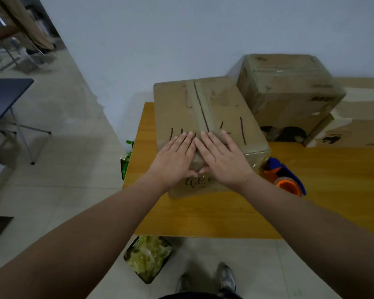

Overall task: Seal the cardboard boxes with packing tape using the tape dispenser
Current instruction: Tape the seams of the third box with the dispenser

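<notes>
Both my left hand [177, 156] and right hand [220, 156] press flat, fingers straight and close together, on the near end of the cardboard box [205, 126] to smooth its seam tape, tape dispenser [285, 178] parked beside it on the surface [311, 190].

Three boxes [203, 108], one tape dispenser [287, 178]
</notes>
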`<state>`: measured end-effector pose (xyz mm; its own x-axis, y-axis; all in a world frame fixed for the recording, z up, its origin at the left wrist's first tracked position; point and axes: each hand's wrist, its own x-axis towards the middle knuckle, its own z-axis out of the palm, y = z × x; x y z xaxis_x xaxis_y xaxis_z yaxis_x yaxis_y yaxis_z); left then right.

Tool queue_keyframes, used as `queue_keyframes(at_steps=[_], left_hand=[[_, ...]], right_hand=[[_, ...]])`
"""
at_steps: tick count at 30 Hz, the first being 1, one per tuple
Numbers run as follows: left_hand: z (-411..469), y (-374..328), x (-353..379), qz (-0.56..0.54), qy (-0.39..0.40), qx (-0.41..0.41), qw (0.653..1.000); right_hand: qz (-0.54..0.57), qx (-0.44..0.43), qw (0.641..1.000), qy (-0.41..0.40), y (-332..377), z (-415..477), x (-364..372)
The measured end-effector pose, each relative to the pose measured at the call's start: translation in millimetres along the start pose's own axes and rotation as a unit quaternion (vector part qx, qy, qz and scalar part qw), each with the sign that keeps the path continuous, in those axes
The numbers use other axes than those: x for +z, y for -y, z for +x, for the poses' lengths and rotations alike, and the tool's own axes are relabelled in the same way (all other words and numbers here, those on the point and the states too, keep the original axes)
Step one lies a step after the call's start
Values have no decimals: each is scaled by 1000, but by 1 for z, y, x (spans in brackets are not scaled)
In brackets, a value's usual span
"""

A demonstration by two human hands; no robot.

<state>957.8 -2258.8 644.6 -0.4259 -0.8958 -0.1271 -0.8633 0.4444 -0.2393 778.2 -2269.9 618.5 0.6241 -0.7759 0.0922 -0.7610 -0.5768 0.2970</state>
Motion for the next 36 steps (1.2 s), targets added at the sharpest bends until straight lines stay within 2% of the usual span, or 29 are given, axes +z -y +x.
queue_keyframes(at_steps=[3,7,9,12,14,17,22,26,28,31,34,35,36], left_hand=[[0,-6,-7,-53,-33,-12,998],[20,-35,-25,-133,-80,8,988],[38,-56,-32,-141,-92,24,985],[59,-77,-33,-134,-89,15,987],[63,-81,-29,-94,-80,10,992],[60,-80,-26,-42,-62,12,997],[61,-83,-26,-22,-51,8,998],[60,-83,-29,-13,-43,5,999],[59,-83,-30,-11,-39,3,999],[60,-84,-30,-25,-41,2,999],[58,-85,-33,-43,-36,-14,998],[57,-87,-35,-50,-34,-23,998],[58,-90,-39,-57,-36,-32,997]], right_hand=[[18,-4,1000,1,-20,-13,-5],[141,69,987,-30,-71,-23,-18],[196,97,976,-1,-95,-27,-11],[264,86,960,48,-111,-37,8],[313,78,946,25,-110,-43,19],[298,51,953,-38,-105,-41,31],[227,-18,972,-61,-118,-40,50],[211,-83,971,-69,-129,-49,54],[250,-40,965,-61,-125,-54,50],[339,65,938,-35,-117,-68,57],[369,100,922,54,-120,-91,70],[410,114,903,66,-119,-96,68],[475,142,867,48,-116,-98,61]])
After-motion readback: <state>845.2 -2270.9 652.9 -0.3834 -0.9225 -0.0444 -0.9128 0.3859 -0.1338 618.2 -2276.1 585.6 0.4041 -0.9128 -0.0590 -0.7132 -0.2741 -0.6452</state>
